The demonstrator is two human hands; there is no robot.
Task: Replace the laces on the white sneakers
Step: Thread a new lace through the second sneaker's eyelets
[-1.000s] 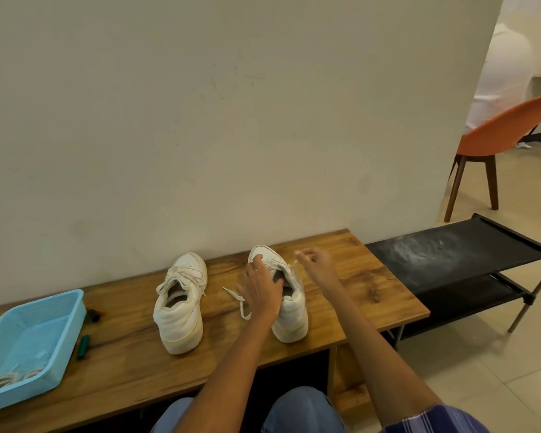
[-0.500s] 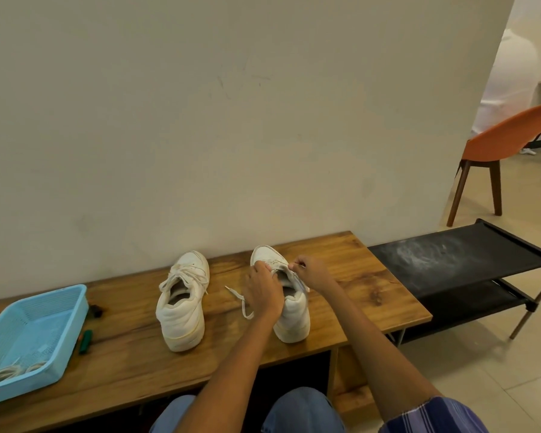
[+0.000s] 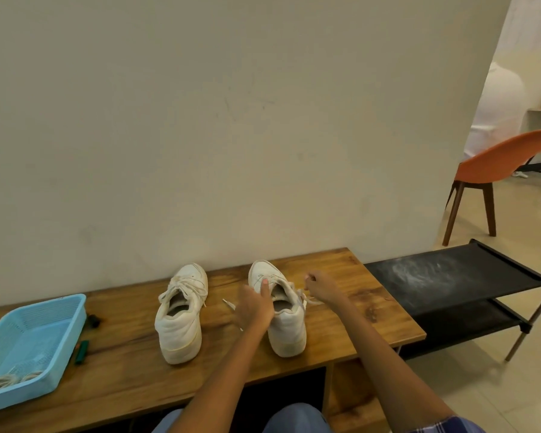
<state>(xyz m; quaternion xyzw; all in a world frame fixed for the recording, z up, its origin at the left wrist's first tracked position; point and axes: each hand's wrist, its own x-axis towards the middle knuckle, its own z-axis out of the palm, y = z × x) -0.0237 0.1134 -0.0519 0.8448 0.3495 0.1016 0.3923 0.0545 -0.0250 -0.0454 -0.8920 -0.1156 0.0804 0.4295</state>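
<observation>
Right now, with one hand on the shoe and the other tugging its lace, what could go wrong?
The right hand pulls the lace sideways, so the right sneaker might tip or slide if the left hand loosens. The loose lace end beside that hand could snag. The blue basket overhangs the bench edge and could get knocked off.

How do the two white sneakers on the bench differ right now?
The left sneaker is fully laced and untouched; the right sneaker is partly unlaced, steadied by the left hand, while the right hand pinches its lace and pulls it sideways. Both are white, upright on the wooden bench, toes toward the wall.
</observation>
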